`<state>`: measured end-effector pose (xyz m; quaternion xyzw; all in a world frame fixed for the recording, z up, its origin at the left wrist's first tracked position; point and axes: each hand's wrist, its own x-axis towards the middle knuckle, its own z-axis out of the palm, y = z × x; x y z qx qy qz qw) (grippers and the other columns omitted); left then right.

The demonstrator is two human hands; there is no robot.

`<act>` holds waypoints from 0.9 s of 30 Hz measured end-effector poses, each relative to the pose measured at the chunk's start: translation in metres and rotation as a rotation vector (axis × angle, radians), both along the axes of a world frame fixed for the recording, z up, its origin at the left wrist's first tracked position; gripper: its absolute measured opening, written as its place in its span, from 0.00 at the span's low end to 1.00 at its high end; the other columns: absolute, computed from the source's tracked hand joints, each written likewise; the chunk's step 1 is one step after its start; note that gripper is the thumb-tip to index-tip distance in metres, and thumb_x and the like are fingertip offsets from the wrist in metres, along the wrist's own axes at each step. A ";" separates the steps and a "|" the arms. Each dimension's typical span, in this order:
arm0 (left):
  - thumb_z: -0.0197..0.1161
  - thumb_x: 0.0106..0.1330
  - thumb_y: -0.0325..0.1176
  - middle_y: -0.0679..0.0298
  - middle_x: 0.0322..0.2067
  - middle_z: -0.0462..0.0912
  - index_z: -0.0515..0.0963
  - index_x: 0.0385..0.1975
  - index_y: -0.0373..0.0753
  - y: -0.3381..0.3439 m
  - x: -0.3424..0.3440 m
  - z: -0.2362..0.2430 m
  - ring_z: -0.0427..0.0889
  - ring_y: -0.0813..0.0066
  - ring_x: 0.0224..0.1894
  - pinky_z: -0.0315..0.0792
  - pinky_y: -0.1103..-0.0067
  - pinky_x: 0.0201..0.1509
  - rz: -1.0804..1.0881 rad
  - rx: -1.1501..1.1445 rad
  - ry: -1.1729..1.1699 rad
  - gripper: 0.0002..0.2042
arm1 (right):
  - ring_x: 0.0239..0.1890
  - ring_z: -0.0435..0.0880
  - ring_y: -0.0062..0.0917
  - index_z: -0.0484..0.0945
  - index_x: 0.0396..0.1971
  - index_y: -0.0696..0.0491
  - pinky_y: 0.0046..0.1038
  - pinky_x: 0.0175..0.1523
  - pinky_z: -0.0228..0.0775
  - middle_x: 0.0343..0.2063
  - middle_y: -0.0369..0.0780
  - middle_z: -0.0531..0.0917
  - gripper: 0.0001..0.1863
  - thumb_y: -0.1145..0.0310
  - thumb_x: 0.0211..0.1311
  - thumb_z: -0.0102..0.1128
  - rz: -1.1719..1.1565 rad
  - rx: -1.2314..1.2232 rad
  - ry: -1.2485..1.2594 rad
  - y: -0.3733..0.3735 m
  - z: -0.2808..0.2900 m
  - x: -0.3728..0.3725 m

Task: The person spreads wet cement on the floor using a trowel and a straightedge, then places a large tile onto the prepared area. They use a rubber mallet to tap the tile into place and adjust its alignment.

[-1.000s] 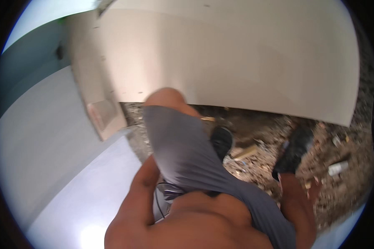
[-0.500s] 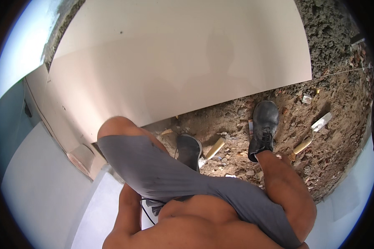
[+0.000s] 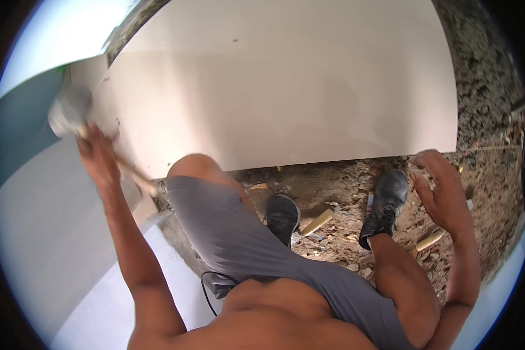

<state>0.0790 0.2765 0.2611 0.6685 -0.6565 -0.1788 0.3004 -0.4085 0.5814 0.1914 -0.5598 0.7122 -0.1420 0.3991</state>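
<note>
My left hand (image 3: 102, 154) is raised at the left, its fingers wrapped round the wooden handle of a mallet (image 3: 137, 175). The mallet's thick grey head is smeared by motion, and the handle slants down toward my knee. On the right, my right hand (image 3: 443, 195) is held with thumb and fingers apart and nothing in it. Its fingertips are by the near right corner of a large, pale flat panel (image 3: 309, 87); whether they touch it I cannot tell. Below that hand lies a trowel's wooden handle (image 3: 429, 240), its blade mostly hidden by my arm.
Rubble-strewn soil (image 3: 350, 198) lies under my shoes. Another wooden-handled tool (image 3: 318, 223) rests between my feet. Rough grey ground (image 3: 484, 76) borders the panel at right, where a taut string (image 3: 493, 148) runs. Pale wall surfaces (image 3: 46, 216) stand at the left.
Both hands have come into view: the left is up at the left with a mallet, the right reaches toward the panel's corner. The view has shifted slightly, moving the scene right and down.
</note>
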 end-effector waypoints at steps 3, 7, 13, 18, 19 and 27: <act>0.51 0.75 0.39 0.62 0.32 0.73 0.72 0.42 0.30 -0.042 -0.094 0.036 0.78 0.75 0.35 0.83 0.66 0.50 -0.211 -0.157 0.143 0.14 | 0.51 0.80 0.45 0.75 0.49 0.61 0.37 0.56 0.70 0.49 0.51 0.79 0.17 0.72 0.60 0.62 0.094 -0.247 -0.052 -0.054 0.025 0.025; 0.50 0.74 0.33 0.57 0.36 0.79 0.71 0.47 0.30 -0.022 -0.211 0.011 0.81 0.67 0.36 0.79 0.70 0.48 -0.427 0.015 0.910 0.12 | 0.53 0.80 0.42 0.70 0.54 0.62 0.37 0.57 0.70 0.48 0.52 0.79 0.23 0.72 0.61 0.62 0.059 -0.550 -0.178 -0.098 0.030 0.067; 0.50 0.76 0.42 0.55 0.37 0.75 0.66 0.49 0.31 0.088 -0.315 -0.058 0.79 0.74 0.37 0.77 0.75 0.48 -0.707 0.624 1.030 0.18 | 0.29 0.76 0.19 0.67 0.55 0.60 0.22 0.36 0.70 0.31 0.37 0.77 0.20 0.67 0.68 0.58 -0.470 0.002 -0.865 -0.074 0.006 0.068; 0.54 0.66 0.62 0.39 0.67 0.54 0.55 0.67 0.28 0.026 -0.222 -0.171 0.53 0.47 0.71 0.50 0.60 0.73 -0.689 0.319 -0.293 0.43 | 0.16 0.66 0.11 0.72 0.47 0.58 0.18 0.20 0.61 0.19 0.29 0.69 0.13 0.64 0.71 0.54 -0.493 -0.057 -0.449 -0.079 -0.037 0.047; 0.54 0.64 0.65 0.39 0.70 0.49 0.52 0.69 0.28 0.019 -0.197 -0.196 0.46 0.43 0.74 0.43 0.58 0.75 -0.530 0.252 -0.582 0.48 | 0.15 0.65 0.11 0.72 0.46 0.58 0.18 0.19 0.59 0.18 0.29 0.68 0.13 0.64 0.72 0.53 -0.515 -0.024 -0.513 -0.091 -0.032 0.049; 0.50 0.64 0.66 0.42 0.73 0.42 0.45 0.72 0.29 0.047 -0.169 -0.233 0.37 0.45 0.76 0.34 0.57 0.77 -0.468 0.182 -0.518 0.50 | 0.11 0.64 0.12 0.70 0.36 0.56 0.19 0.16 0.59 0.14 0.31 0.67 0.16 0.57 0.75 0.47 -0.435 -0.252 -0.519 -0.222 -0.020 0.066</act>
